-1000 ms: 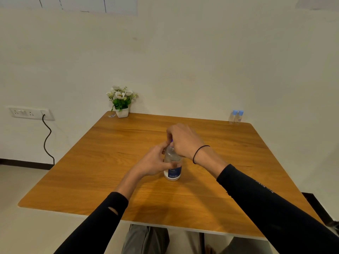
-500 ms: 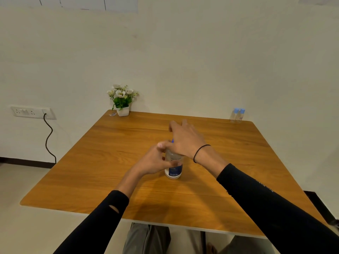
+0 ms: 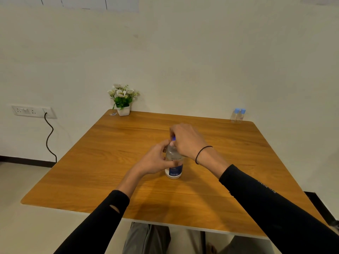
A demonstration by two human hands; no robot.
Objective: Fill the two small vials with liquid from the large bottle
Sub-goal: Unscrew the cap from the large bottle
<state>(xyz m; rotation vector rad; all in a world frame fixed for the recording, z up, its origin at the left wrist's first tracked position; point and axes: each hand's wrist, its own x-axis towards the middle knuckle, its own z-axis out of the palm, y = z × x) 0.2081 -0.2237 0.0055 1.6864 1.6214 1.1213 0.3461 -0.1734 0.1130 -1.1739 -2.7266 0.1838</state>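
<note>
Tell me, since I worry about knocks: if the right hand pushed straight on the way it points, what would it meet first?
Likely the left hand: the right hand points left over the bottle cap. Depth unclear.

Bare tabletop (image 3: 211, 142) toward far-corner vials (image 3: 238, 115)

Both black-sleeved arms reach in toward the frame's centre, from 7 and 4 o'clock. The left hand (image 3: 155, 159) curls round the bottle's (image 3: 174, 162) body; the right hand (image 3: 187, 141) grips its cap from above.
</note>
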